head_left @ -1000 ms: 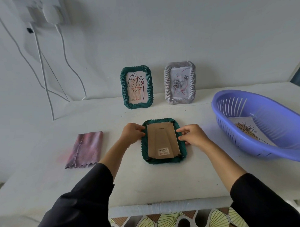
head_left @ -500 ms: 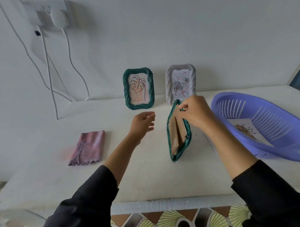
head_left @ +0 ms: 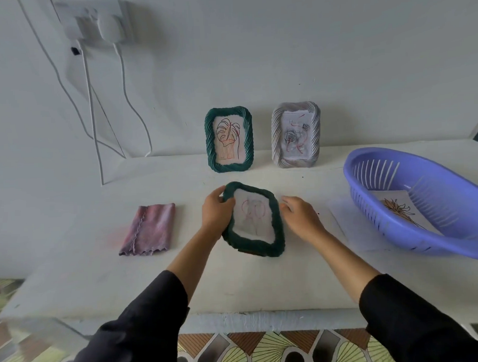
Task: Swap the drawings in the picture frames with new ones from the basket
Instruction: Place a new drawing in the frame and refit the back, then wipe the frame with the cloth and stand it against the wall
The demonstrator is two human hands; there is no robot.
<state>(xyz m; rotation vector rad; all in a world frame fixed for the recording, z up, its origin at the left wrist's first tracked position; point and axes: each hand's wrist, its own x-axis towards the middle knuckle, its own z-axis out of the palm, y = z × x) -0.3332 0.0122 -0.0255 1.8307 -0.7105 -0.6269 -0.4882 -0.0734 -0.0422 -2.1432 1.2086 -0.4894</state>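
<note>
A dark green frame (head_left: 264, 247) is face up, tilted and blurred, just above the white table's middle, with a faint red drawing behind its glass. My left hand (head_left: 216, 212) grips its upper left edge. My right hand (head_left: 298, 216) hovers with fingers spread beside its right edge, apparently not touching. Against the wall stand a second green frame (head_left: 229, 140) with a leaf drawing and a white frame (head_left: 296, 135) with a rose drawing. A purple basket (head_left: 391, 224) at the right holds a sheet with a flower drawing (head_left: 401, 211).
A folded pink-purple cloth (head_left: 148, 229) lies on the table (head_left: 236, 284) to the left. White cables (head_left: 95, 126) hang from a wall socket (head_left: 96, 19) at the upper left. The table's front edge runs along the bottom, patterned floor below it.
The frame lay face down between both hands, my right hand lifted it on edge, and now it is turned face up. My left hand has taken it and my right has let go.
</note>
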